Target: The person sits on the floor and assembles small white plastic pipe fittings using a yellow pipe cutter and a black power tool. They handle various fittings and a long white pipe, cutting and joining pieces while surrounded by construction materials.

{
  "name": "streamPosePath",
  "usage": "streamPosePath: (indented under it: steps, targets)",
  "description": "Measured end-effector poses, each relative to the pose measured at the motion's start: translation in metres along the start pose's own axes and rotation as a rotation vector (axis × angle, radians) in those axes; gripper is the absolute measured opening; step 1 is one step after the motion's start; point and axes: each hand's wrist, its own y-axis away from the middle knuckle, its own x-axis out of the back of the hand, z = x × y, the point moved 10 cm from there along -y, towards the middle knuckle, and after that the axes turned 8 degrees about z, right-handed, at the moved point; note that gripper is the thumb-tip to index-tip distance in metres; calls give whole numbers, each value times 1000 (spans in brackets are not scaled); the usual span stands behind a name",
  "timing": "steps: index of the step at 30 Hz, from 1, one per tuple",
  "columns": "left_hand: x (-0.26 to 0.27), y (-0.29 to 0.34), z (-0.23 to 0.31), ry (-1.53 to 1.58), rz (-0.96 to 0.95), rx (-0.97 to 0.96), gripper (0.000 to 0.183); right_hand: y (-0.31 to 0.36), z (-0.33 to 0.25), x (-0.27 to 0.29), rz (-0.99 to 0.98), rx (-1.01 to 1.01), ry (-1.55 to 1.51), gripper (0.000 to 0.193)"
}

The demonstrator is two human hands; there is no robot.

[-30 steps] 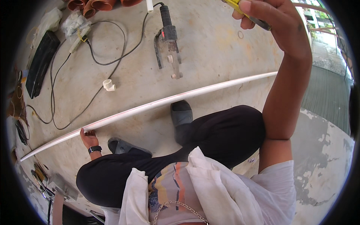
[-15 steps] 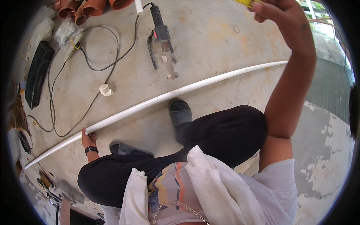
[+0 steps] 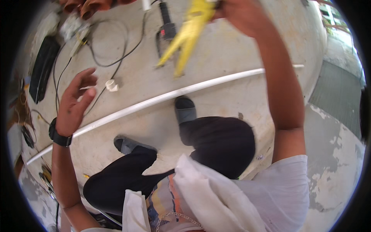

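Note:
My right hand (image 3: 240, 16) is raised at the top of the head view, closed on a yellow two-handled tool (image 3: 193, 31) shaped like a pipe cutter. Its two long legs spread apart and point down to the left; motion blurs them. My left hand (image 3: 75, 104) hovers over the left part of a long white plastic pipe (image 3: 154, 98), with its fingers apart and nothing in them. Just right of those fingers, a white elbow fitting (image 3: 111, 85) lies on the floor. The pipe runs across the floor beyond my feet, partly hidden behind both arms.
A black corded power tool (image 3: 167, 31) lies beyond the pipe, partly behind the yellow legs. Its cable (image 3: 124, 58) loops across the floor to a power strip (image 3: 78, 45). A black case (image 3: 44, 69) is at left, orange-brown pipes (image 3: 91, 7) at the far edge.
My left hand has let go of the pipe and risen above it. My right hand has moved left, bringing the yellow tool further into view. The view has shifted slightly.

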Motion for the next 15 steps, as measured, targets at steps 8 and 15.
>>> streamPosePath:
  steps: [8,15]
  targets:
    - [-116,-24,105,117,-91,49,27,38,20,-54,87,0,-519,38]
    - [-170,-36,99,203,119,-1,34,85,105,-98,135,112,-821,42]
